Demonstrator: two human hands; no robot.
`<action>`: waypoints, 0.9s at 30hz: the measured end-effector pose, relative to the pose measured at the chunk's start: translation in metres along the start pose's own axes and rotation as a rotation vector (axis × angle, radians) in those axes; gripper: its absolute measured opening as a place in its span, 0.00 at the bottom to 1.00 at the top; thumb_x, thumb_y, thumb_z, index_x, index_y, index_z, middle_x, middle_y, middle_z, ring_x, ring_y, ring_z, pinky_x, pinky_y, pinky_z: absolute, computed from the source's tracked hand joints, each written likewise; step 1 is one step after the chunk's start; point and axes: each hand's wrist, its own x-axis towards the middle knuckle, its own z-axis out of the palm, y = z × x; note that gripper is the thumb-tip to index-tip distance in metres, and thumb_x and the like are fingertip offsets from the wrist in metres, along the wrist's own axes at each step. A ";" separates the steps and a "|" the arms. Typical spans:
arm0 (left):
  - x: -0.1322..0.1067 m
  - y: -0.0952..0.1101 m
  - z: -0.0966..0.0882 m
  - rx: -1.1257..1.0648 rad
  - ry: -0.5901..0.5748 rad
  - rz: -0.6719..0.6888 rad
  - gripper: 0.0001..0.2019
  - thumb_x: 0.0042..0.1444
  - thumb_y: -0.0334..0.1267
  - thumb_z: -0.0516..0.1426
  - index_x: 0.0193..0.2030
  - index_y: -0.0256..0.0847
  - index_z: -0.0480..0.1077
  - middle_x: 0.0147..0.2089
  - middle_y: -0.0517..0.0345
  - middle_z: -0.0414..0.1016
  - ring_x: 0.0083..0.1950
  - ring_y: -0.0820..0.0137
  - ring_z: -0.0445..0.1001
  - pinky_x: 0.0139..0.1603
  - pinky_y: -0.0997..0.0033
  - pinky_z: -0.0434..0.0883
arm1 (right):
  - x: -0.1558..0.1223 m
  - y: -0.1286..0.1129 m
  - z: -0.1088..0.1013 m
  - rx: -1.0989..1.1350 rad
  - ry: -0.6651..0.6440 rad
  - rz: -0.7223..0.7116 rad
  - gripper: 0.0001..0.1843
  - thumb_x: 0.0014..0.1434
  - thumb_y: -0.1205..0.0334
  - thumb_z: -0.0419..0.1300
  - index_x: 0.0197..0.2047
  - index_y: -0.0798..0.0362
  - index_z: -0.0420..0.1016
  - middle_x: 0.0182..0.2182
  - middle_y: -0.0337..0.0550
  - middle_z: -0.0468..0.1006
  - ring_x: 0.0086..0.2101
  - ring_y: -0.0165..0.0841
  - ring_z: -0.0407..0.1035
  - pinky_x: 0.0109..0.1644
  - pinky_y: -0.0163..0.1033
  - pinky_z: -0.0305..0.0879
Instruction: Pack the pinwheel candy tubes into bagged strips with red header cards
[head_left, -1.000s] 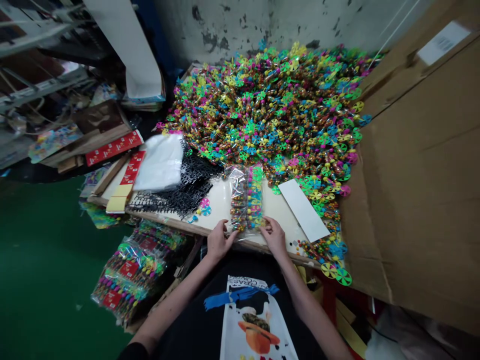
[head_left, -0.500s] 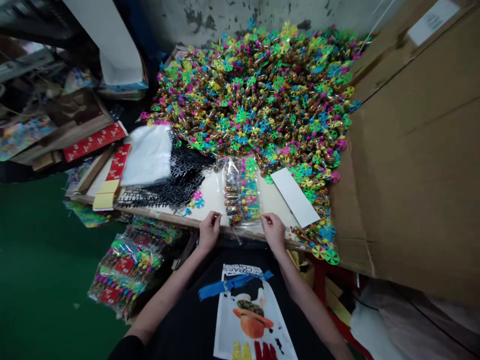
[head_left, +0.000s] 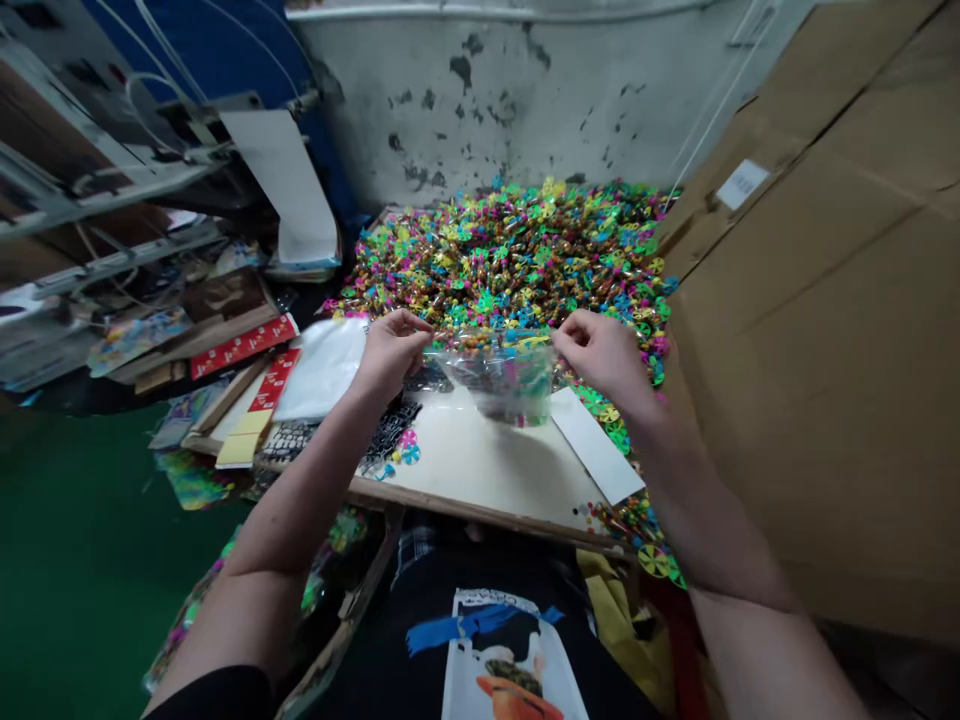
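A clear plastic bag (head_left: 504, 375) filled with small colourful pinwheel toys hangs above the pale wooden board (head_left: 487, 470). My left hand (head_left: 391, 350) pinches the bag's top left corner. My right hand (head_left: 600, 352) pinches its top right corner. Both hands are raised over the board, fingers closed on the bag's upper edge. Behind the bag lies a big heap of the same wrapped pinwheel toys (head_left: 517, 250).
A white card (head_left: 596, 445) lies on the board's right side. Black plastic pieces (head_left: 390, 430) and a white bag stack (head_left: 322, 365) sit at the left, beside red labels (head_left: 244, 345). A large cardboard box (head_left: 817, 330) stands at the right. The floor at the left is green.
Both hands have lifted the filled bag off the board by its near edge, so it now hangs between them. The camera has tilted up.
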 end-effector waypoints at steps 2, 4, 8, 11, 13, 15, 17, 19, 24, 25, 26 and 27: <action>0.008 0.006 0.003 -0.046 -0.018 -0.022 0.06 0.40 0.30 0.58 0.25 0.38 0.64 0.18 0.68 0.60 0.13 0.84 0.52 0.14 0.82 0.53 | 0.009 0.000 -0.006 -0.023 -0.037 -0.006 0.09 0.50 0.63 0.56 0.20 0.53 0.68 0.17 0.35 0.70 0.21 0.26 0.63 0.26 0.32 0.55; 0.017 0.007 0.009 -0.068 -0.030 -0.043 0.07 0.39 0.29 0.59 0.26 0.38 0.64 0.18 0.70 0.59 0.13 0.84 0.52 0.13 0.83 0.52 | 0.014 0.004 -0.007 -0.040 -0.045 0.025 0.08 0.48 0.65 0.56 0.19 0.54 0.68 0.15 0.34 0.69 0.20 0.26 0.62 0.25 0.32 0.55; 0.034 0.007 0.026 -0.065 -0.008 -0.038 0.06 0.41 0.28 0.58 0.27 0.37 0.64 0.16 0.71 0.57 0.13 0.83 0.54 0.14 0.82 0.56 | 0.021 0.013 -0.007 -0.004 0.014 0.105 0.08 0.48 0.67 0.56 0.19 0.53 0.65 0.13 0.32 0.67 0.17 0.25 0.62 0.24 0.31 0.57; 0.036 0.008 0.036 -0.077 -0.022 0.037 0.06 0.43 0.29 0.58 0.29 0.37 0.65 0.17 0.70 0.58 0.14 0.82 0.57 0.15 0.82 0.58 | 0.019 0.021 -0.007 0.151 0.087 0.142 0.09 0.51 0.62 0.57 0.22 0.53 0.65 0.15 0.33 0.68 0.18 0.27 0.66 0.24 0.32 0.61; 0.028 0.005 0.039 -0.097 -0.040 0.091 0.06 0.45 0.31 0.59 0.31 0.38 0.66 0.17 0.69 0.59 0.15 0.81 0.60 0.16 0.82 0.60 | 0.010 0.029 -0.004 0.284 0.134 0.173 0.10 0.52 0.56 0.58 0.25 0.52 0.64 0.18 0.34 0.69 0.22 0.29 0.69 0.25 0.34 0.65; 0.014 -0.007 0.041 -0.111 -0.054 0.102 0.07 0.46 0.33 0.60 0.32 0.38 0.66 0.18 0.69 0.62 0.17 0.79 0.64 0.18 0.81 0.63 | -0.010 0.040 0.005 0.438 0.144 0.225 0.14 0.51 0.50 0.60 0.27 0.51 0.64 0.21 0.34 0.69 0.25 0.31 0.71 0.27 0.36 0.68; -0.007 -0.027 0.042 -0.104 -0.075 0.063 0.09 0.45 0.36 0.61 0.32 0.39 0.67 0.18 0.67 0.66 0.18 0.77 0.67 0.19 0.78 0.66 | -0.038 0.055 0.020 0.598 0.138 0.313 0.19 0.47 0.45 0.62 0.28 0.51 0.63 0.22 0.34 0.69 0.27 0.32 0.72 0.29 0.38 0.71; -0.030 -0.055 0.042 -0.079 -0.107 -0.009 0.11 0.43 0.39 0.62 0.33 0.38 0.67 0.18 0.66 0.68 0.19 0.75 0.71 0.21 0.77 0.68 | -0.071 0.070 0.041 0.741 0.156 0.435 0.23 0.42 0.43 0.65 0.27 0.51 0.62 0.23 0.33 0.68 0.28 0.31 0.72 0.33 0.40 0.73; -0.091 -0.134 0.039 -0.022 -0.163 -0.232 0.14 0.41 0.43 0.62 0.33 0.38 0.68 0.15 0.67 0.67 0.21 0.70 0.74 0.23 0.75 0.69 | -0.157 0.095 0.091 0.904 0.231 0.672 0.25 0.38 0.42 0.67 0.26 0.51 0.62 0.23 0.31 0.66 0.27 0.27 0.69 0.36 0.41 0.75; -0.102 -0.147 0.038 -0.023 -0.154 -0.270 0.14 0.41 0.43 0.62 0.33 0.38 0.68 0.15 0.68 0.65 0.21 0.70 0.74 0.24 0.74 0.69 | -0.170 0.098 0.099 0.905 0.229 0.703 0.25 0.38 0.42 0.67 0.27 0.50 0.62 0.22 0.31 0.66 0.26 0.27 0.68 0.35 0.41 0.75; -0.113 -0.159 0.036 -0.028 -0.139 -0.298 0.14 0.41 0.43 0.62 0.33 0.38 0.68 0.14 0.70 0.64 0.21 0.70 0.73 0.25 0.73 0.70 | -0.182 0.099 0.105 0.894 0.226 0.734 0.25 0.38 0.42 0.67 0.27 0.50 0.62 0.22 0.32 0.66 0.26 0.28 0.69 0.34 0.41 0.75; -0.123 -0.169 0.035 -0.033 -0.120 -0.317 0.15 0.41 0.43 0.62 0.34 0.38 0.68 0.14 0.72 0.62 0.20 0.71 0.73 0.26 0.72 0.70 | -0.193 0.100 0.110 0.874 0.225 0.764 0.24 0.38 0.42 0.67 0.27 0.50 0.63 0.23 0.32 0.66 0.26 0.28 0.69 0.33 0.41 0.75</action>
